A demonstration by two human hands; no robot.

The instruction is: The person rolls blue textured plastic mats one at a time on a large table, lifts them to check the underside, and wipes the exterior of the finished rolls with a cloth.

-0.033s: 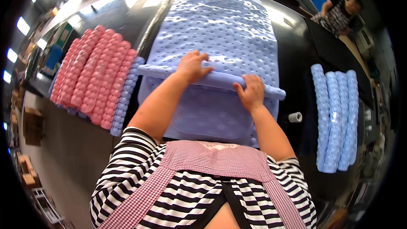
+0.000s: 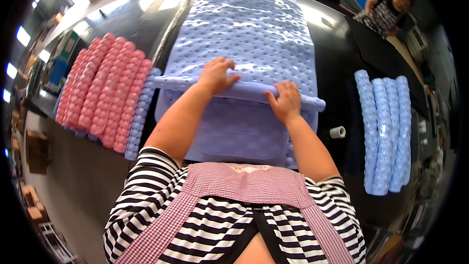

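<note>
- Left hand (image 2: 218, 74), fingers bent, closes around the rolled part (image 2: 250, 89) of the blue mat (image 2: 249, 34).
- Right hand (image 2: 287, 101) grips it farther right.
- Blue mat lies on the dark table (image 2: 333, 51), beside pink rolls (image 2: 102, 88).

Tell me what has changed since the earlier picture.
The whole view has shifted slightly left; beyond that, nothing visibly moved, and nothing was taken hold of or let go. The left hand and right hand stay on the mat's rolled part. The pink rolls and right-side blue rolls lie as before.
</note>
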